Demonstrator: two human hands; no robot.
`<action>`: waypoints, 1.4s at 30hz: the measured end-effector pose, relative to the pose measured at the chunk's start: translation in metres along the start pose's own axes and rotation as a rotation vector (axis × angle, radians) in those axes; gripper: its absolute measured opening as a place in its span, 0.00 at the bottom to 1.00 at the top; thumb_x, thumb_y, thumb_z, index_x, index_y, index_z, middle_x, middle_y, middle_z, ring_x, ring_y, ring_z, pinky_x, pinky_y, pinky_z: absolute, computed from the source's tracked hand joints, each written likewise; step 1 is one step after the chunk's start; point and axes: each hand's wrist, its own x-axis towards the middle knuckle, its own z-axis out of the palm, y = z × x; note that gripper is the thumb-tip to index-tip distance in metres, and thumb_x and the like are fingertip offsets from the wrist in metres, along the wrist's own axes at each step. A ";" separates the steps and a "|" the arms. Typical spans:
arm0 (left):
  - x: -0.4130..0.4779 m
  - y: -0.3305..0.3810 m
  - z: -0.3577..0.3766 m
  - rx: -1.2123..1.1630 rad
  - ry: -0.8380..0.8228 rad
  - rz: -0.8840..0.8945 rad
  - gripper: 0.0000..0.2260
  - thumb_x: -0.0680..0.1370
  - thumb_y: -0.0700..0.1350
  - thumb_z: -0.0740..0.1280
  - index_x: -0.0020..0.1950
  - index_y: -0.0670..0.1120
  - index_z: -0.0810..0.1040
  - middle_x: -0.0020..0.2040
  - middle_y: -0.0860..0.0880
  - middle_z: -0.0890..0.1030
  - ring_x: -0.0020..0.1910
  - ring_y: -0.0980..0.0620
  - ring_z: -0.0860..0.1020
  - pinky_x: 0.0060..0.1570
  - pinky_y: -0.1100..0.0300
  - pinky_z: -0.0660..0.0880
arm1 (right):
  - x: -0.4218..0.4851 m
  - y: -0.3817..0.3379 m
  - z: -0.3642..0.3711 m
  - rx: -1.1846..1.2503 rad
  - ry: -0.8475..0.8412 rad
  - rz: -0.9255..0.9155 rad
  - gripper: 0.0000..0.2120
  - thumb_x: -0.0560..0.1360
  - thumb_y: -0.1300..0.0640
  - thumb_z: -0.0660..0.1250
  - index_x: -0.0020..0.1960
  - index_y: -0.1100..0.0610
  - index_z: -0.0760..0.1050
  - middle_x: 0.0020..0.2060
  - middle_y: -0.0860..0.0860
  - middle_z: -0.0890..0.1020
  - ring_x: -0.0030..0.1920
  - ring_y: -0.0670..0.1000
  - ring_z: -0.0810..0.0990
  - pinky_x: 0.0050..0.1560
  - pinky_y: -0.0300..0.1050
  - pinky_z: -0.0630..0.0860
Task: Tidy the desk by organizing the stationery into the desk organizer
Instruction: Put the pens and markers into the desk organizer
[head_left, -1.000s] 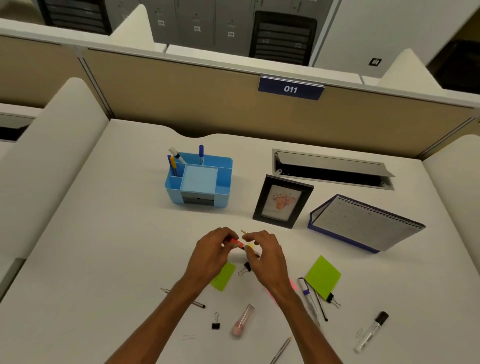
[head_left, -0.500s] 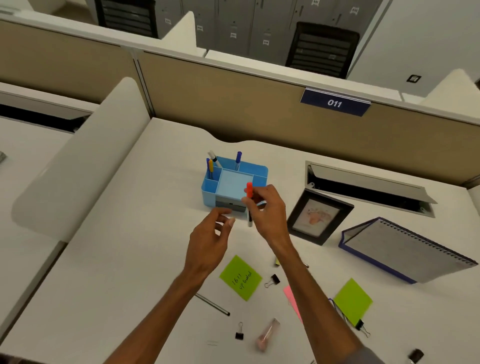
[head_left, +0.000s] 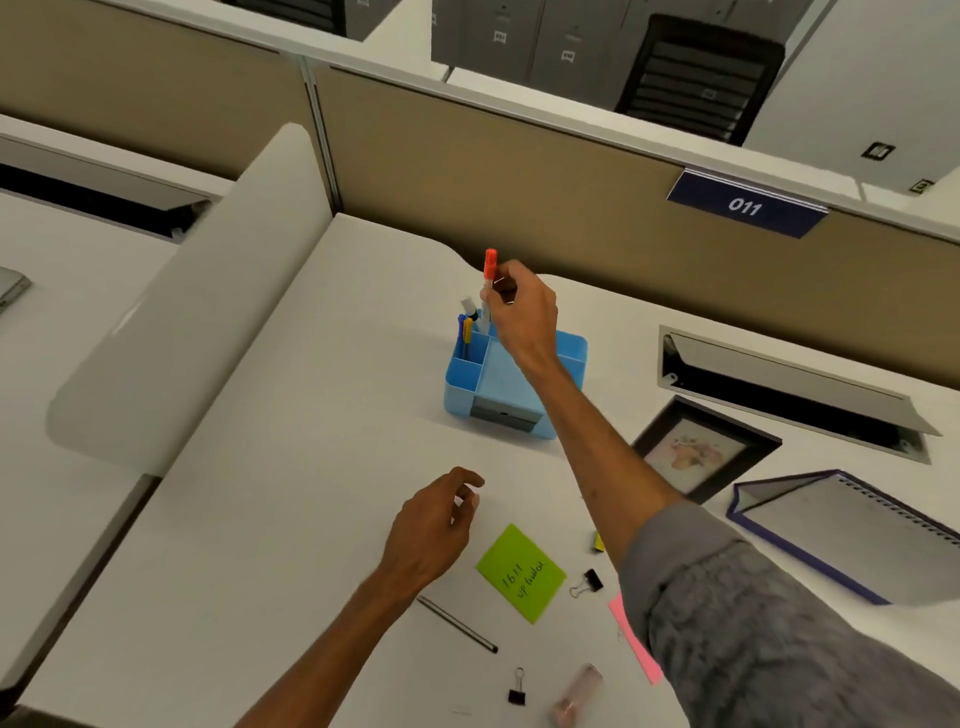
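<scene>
The right hand (head_left: 522, 312) holds an orange-capped marker (head_left: 488, 283) upright, its grip closed on the pale barrel with the cap sticking up above the fingers. Directly below that grip stands the blue desk organizer (head_left: 569, 358) on the white tabletop (head_left: 291, 519), and the marker's lower end sits over the organizer's back left corner; whether it has entered a compartment I cannot tell, because the hand covers that spot. Just left of the grip, a blue pen (head_left: 461, 332), a yellow pen (head_left: 468, 335) and a white marker with a dark tip (head_left: 469, 307) stand in the organizer's left rear compartment. The forearm crosses over the organizer's wide middle tray, and a grey sleeve (head_left: 769, 639) covers the upper arm nearer the camera. The left hand (head_left: 434, 525) hovers well below and toward the camera from the grip, fingers loosely curled and apart, holding nothing. Beside that hand lie a green sticky note (head_left: 521, 571) with handwriting, a dark pen (head_left: 457, 623), two black binder clips (head_left: 589, 581) (head_left: 517, 690), a pink sticky note (head_left: 631, 642) partly under the sleeve, and a blurred pinkish item (head_left: 579, 693). To the right of the grip, beyond the arm, a black picture frame (head_left: 753, 441) and a spiral calendar (head_left: 852, 519) stand on the tabletop.
</scene>
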 end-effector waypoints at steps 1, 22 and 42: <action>0.000 -0.003 -0.001 0.007 -0.008 -0.002 0.09 0.86 0.51 0.63 0.65 0.61 0.76 0.54 0.61 0.81 0.46 0.61 0.81 0.44 0.67 0.75 | 0.001 0.001 0.006 -0.008 -0.008 -0.001 0.11 0.79 0.55 0.74 0.59 0.58 0.81 0.52 0.53 0.86 0.52 0.52 0.84 0.58 0.50 0.83; -0.009 -0.015 0.001 0.016 -0.013 -0.028 0.08 0.85 0.49 0.65 0.63 0.59 0.78 0.53 0.59 0.82 0.46 0.59 0.80 0.47 0.60 0.77 | -0.010 0.020 0.011 -0.122 -0.172 0.035 0.07 0.79 0.59 0.74 0.56 0.59 0.84 0.51 0.55 0.86 0.50 0.48 0.81 0.58 0.45 0.81; -0.053 0.073 0.105 0.056 -0.132 0.117 0.11 0.83 0.45 0.65 0.61 0.59 0.77 0.51 0.60 0.83 0.44 0.60 0.80 0.46 0.55 0.79 | -0.290 0.089 -0.153 0.283 0.031 0.430 0.07 0.79 0.63 0.70 0.52 0.54 0.85 0.47 0.45 0.87 0.49 0.45 0.85 0.51 0.37 0.81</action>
